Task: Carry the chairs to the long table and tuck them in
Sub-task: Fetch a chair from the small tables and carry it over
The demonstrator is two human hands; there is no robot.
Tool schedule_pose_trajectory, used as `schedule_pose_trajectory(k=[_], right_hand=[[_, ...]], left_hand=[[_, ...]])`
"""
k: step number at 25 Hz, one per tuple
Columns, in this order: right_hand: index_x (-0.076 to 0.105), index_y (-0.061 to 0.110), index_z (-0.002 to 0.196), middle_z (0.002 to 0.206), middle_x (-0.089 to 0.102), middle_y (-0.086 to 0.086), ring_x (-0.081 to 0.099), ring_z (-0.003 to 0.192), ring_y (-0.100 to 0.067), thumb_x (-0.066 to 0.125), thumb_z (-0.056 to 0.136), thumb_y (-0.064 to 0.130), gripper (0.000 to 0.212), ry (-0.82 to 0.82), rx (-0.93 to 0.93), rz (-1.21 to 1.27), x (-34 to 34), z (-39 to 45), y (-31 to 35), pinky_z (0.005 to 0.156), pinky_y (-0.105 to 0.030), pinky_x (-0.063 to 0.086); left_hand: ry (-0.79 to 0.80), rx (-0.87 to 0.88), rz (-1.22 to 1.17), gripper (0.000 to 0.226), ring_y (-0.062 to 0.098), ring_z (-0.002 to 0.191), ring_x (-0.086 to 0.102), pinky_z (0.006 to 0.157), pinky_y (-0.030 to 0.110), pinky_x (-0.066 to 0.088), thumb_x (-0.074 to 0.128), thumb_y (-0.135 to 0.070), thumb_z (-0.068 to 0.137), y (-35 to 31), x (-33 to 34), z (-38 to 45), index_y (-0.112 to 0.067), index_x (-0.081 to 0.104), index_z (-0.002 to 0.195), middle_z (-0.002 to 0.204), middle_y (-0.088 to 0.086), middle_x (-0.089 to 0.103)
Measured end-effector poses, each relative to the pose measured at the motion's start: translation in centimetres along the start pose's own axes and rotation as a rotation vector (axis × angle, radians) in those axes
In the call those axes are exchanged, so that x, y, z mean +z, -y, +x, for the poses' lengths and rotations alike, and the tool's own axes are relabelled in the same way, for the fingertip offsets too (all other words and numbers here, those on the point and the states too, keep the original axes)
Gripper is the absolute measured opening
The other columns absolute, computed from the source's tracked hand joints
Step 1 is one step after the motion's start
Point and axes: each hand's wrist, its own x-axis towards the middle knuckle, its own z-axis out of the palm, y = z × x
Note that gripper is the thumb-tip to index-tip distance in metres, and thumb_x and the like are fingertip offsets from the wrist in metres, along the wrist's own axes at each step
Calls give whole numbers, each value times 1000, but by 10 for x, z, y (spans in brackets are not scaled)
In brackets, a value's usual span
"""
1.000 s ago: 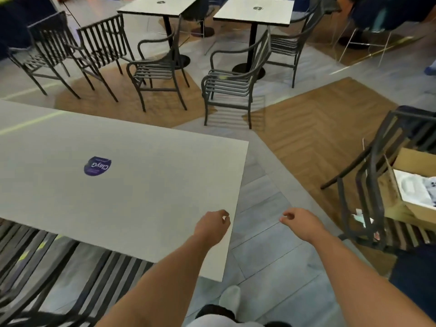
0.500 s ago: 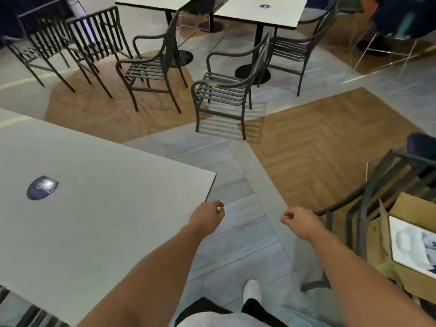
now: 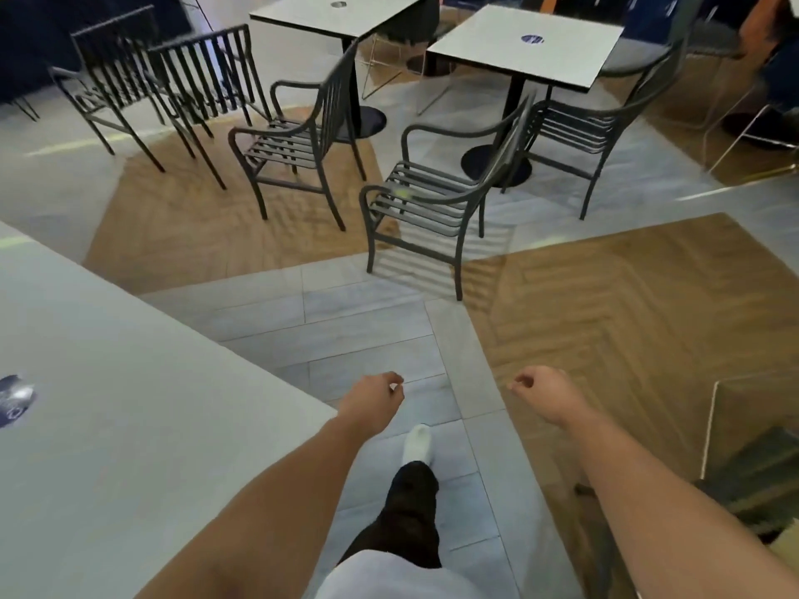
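The left hand [image 3: 371, 404] and right hand [image 3: 545, 397] hang loosely curled, grasping nothing. The nearest chair [image 3: 436, 201] stands ahead on the floor, well apart from the long table [image 3: 129, 425] at near left. It looks like rigid metal, probably fairly heavy; both armrests seem the best holds. Tiled floor between gives open room, but the table's near corner juts close to the path.
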Motion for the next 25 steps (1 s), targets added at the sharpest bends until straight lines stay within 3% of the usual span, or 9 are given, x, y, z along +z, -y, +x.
schedule_pose_trajectory(k=[4, 9, 12, 16, 18, 21, 25], right_hand=[[74, 14, 112, 107, 74, -7, 66, 99, -25, 65, 97, 34, 27, -39, 15, -14, -63, 98, 18, 87, -36, 54], [75, 18, 110, 106, 75, -4, 66, 101, -26, 65, 96, 35, 24, -123, 11, -25, -154, 196, 39, 85, -33, 51], [73, 23, 114, 110, 74, -1, 64, 105, -25, 64, 96, 40, 26, -125, 22, -21, -195, 249, 38, 88, -33, 51], [72, 24, 118, 116, 72, -1, 63, 109, -25, 64, 96, 42, 29, -112, 17, -32, -243, 324, 24, 92, -33, 49], [71, 21, 120, 116, 72, -1, 63, 109, -25, 63, 98, 39, 29, -90, -8, -83, -268, 363, 15, 87, -31, 47], [71, 21, 121, 119, 73, -1, 61, 114, -26, 63, 98, 40, 32, -72, -60, -119, -316, 432, 0, 93, -33, 48], [71, 22, 118, 115, 72, 0, 63, 102, -24, 63, 97, 42, 29, -16, -104, -169, -374, 505, -11, 85, -33, 48]], left_hand=[[20, 5, 23, 35, 25, 95, 68, 84, 34, 53, 45, -34, 104, -35, -38, 123, -23, 65, 131, 104, 3, 75], [6, 103, 81, 38, 28, 108, 65, 84, 34, 49, 43, -33, 106, -105, -95, 240, -22, 61, 137, 121, 7, 70], [-11, 140, 69, 37, 28, 102, 66, 85, 35, 52, 44, -33, 106, -146, -108, 299, -21, 63, 136, 114, 6, 73], [-15, 153, 69, 38, 29, 106, 65, 82, 32, 48, 42, -32, 107, -198, -111, 367, -21, 61, 137, 119, 7, 72], [-35, 136, 59, 37, 28, 103, 66, 86, 36, 52, 41, -32, 106, -223, -109, 398, -23, 62, 135, 117, 8, 73], [-81, 67, 2, 36, 28, 99, 66, 87, 40, 54, 43, -32, 105, -263, -106, 445, -21, 65, 131, 109, 8, 73], [-121, -41, -56, 32, 28, 97, 66, 87, 42, 54, 44, -29, 105, -311, -105, 491, -21, 67, 125, 103, 6, 74]])
